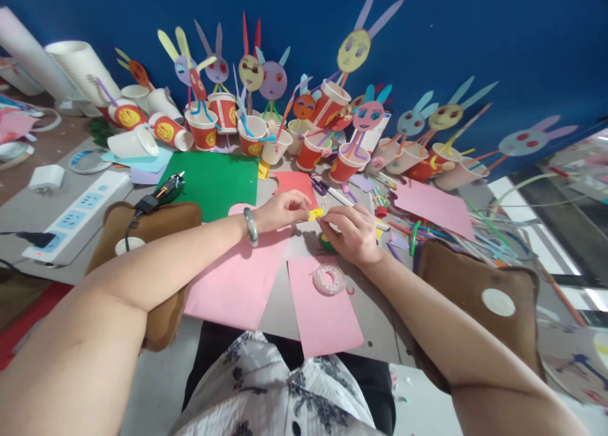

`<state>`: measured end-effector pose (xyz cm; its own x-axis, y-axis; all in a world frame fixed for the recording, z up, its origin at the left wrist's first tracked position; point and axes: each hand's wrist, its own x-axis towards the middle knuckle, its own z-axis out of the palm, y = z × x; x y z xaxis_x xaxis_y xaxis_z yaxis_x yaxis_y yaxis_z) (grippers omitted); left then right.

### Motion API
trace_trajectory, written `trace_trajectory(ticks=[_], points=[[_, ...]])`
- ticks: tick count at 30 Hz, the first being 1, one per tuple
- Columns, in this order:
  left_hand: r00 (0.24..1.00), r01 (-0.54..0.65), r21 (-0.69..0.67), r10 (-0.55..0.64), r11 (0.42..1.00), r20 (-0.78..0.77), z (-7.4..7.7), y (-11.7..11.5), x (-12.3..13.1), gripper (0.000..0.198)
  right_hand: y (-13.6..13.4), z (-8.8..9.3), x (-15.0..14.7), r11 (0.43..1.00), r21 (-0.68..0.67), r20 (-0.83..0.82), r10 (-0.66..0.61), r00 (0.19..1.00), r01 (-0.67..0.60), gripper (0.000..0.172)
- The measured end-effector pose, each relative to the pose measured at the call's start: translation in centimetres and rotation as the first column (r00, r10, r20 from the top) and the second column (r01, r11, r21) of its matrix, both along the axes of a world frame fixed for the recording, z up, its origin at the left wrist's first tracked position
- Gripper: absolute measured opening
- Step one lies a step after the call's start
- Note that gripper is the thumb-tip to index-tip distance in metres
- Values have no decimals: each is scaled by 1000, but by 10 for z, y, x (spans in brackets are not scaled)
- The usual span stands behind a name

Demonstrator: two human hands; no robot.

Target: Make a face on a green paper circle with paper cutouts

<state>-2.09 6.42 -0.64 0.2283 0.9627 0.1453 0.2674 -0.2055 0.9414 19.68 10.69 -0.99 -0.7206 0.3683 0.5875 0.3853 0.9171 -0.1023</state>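
Observation:
Between the fingertips of both hands is a small yellow piece (316, 214), perhaps paper, with a dark mark on it. My left hand (284, 209), with a bangle (251, 227) at its wrist, pinches the piece's left end. My right hand (352, 233) is closed at the right end, its fingers partly hiding it. Below the hands, a roll of clear tape (329, 279) lies on a pink paper sheet (323, 325). Larger pink paper (242, 277) lies under my left forearm. Behind the fingers are a red paper (292, 185) and a pen (323, 185).
Paper cups with rabbit-face figures (351, 163) line the blue wall. Green paper (213, 179) lies back left, beside a power strip (78, 214). Brown cushions (475, 303) flank the work spot. Pipe cleaners (494, 233) and pink paper (434, 205) are at right.

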Motion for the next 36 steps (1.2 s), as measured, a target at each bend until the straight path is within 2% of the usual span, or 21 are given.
trace_trajectory(ticks=[5, 9, 12, 16, 20, 25, 31, 36], points=[[995, -88, 2, 87, 996, -49, 4, 0, 2, 12, 0, 2, -4, 999, 21, -17, -39, 999, 39, 9], [966, -187, 9, 186, 982, -182, 9, 0, 0, 18, 6, -2, -7, 999, -12, 112, -39, 993, 41, 29], [956, -234, -28, 224, 972, -191, 9, 0, -2, 20, 10, -9, -10, 995, -98, 213, 13, 977, 8, 35], [952, -276, -82, 261, 958, -161, 9, 3, -5, 20, 14, -15, -10, 991, -129, 194, 7, 981, 18, 26], [931, -341, -77, 325, 937, -165, 11, 6, -7, 21, 16, -14, -8, 994, -109, 152, 1, 988, 15, 16], [889, -443, -89, 425, 892, -168, 15, 8, -11, 20, 14, -13, -7, 990, -137, 67, 39, 997, -30, 13], [894, -436, -98, 418, 894, -163, 17, 7, -12, 22, 8, -8, -7, 987, -149, -117, -75, 990, 57, 16], [937, -331, -66, 320, 941, -138, 11, 4, -8, 25, 2, 0, -7, 989, -126, -160, -97, 982, 77, 19]])
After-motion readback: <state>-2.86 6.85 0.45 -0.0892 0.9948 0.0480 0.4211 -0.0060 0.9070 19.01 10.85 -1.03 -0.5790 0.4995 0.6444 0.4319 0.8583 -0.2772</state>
